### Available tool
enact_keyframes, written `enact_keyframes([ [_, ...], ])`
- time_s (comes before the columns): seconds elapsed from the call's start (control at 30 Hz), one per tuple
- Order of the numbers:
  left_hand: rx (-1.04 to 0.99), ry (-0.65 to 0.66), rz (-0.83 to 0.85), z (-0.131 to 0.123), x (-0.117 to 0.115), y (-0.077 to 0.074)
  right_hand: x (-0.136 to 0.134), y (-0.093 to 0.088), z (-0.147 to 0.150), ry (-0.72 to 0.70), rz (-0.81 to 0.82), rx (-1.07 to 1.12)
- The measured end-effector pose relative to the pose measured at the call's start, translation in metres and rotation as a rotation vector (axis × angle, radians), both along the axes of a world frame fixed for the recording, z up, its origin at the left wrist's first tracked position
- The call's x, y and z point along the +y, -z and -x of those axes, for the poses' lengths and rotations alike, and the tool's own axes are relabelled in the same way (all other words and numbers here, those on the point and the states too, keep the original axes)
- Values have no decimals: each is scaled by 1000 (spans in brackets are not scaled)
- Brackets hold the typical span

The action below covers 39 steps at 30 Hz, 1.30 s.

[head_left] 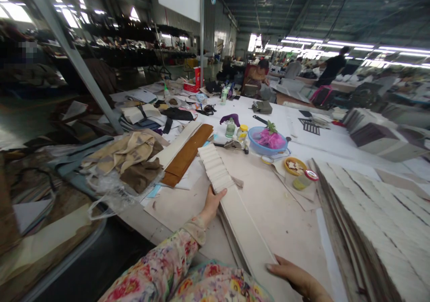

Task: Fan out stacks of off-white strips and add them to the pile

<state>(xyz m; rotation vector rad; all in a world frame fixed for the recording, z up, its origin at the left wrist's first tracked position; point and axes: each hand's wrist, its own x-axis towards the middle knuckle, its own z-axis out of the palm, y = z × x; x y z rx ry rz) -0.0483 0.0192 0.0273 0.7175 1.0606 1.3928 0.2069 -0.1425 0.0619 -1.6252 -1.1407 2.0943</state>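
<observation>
Cream board cut into long strips (247, 230) lies stacked on the bench (285, 221), running from the near edge toward the middle. The left hand (211, 201) grips the stack's left edge, thumb on top, touching a fanned row of small white pieces (215, 168). That row seems to cover only the far end of the top strip, and the longer near stretch is bare, so most of its length looks unfilled. The right hand (292, 275) rests open and flat on the near end. At the right lies a large overlapped pile of white sheets (372, 221). Farther off stand a blue bowl (267, 147) and a yellow dish (294, 165), with a brown strip (188, 154) to the left.
</observation>
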Motion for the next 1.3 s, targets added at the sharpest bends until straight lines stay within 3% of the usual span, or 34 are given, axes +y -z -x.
enact_keyframes([
  [0.1, 74, -52, -85, -2, 12, -4, 9, -25, -6, 20, 29, 138],
  [0.17, 103, -77, -93, 1, 22, -2, 16, -28, -19, -15, -19, 53],
  [0.23, 154, -61, 13, 9, 28, 7, 22, -16, -30, -87, -119, -186],
  [0.33, 263, 32, 224, 28, 28, 27, 29, 11, -24, -152, -410, -555],
  [0.43, 426, 40, 288, 47, 24, 39, 41, 24, 12, -215, -732, -731],
  [0.5, 569, -3, 259, 56, 23, 40, 52, 24, 42, -261, -836, -844],
  [0.6, 766, 34, 66, 65, 24, 33, 67, 23, 76, -314, -834, -976],
  [0.7, 909, 203, -188, 68, 27, 26, 74, 28, 89, -332, -767, -1067],
  [0.8, 1024, 374, -338, 66, 28, 24, 75, 33, 90, -332, -742, -1102],
  [0.9, 1096, 463, -363, 63, 28, 27, 74, 34, 91, -334, -742, -1122],
  [1.3, 1218, 488, -359, 66, 25, 27, 60, 36, 86, -317, -750, -1162],
])
